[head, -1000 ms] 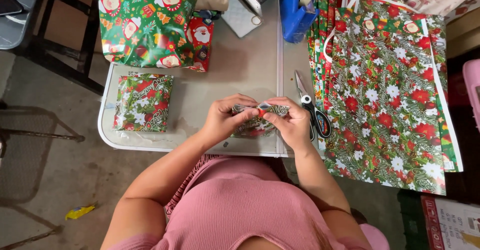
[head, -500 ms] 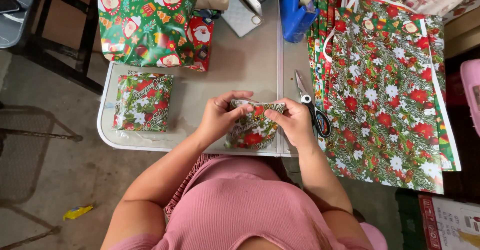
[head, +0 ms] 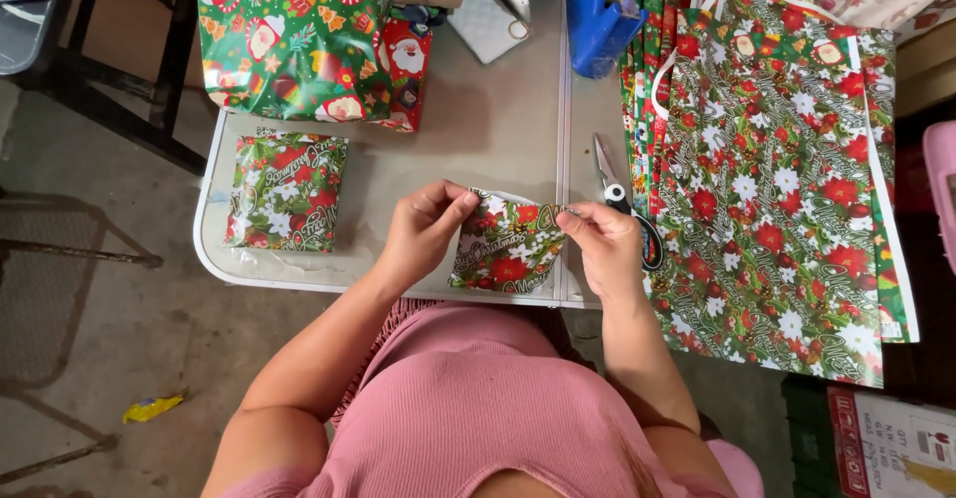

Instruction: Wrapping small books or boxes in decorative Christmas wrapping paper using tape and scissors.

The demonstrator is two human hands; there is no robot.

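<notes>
left hand (head: 423,234): we pinch the small floral gift bag's (head: 506,251) top left edge | right hand (head: 605,244): pinches its top right corner | bag: at table's (head: 498,129) near edge, scissors (head: 622,199) just right

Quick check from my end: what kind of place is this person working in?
Probably a home garage or back room set up for gift wrapping: a folding table on bare concrete, a stack of festive wrapping sheets, scissors, and both hands holding a small wrapped piece.
</notes>
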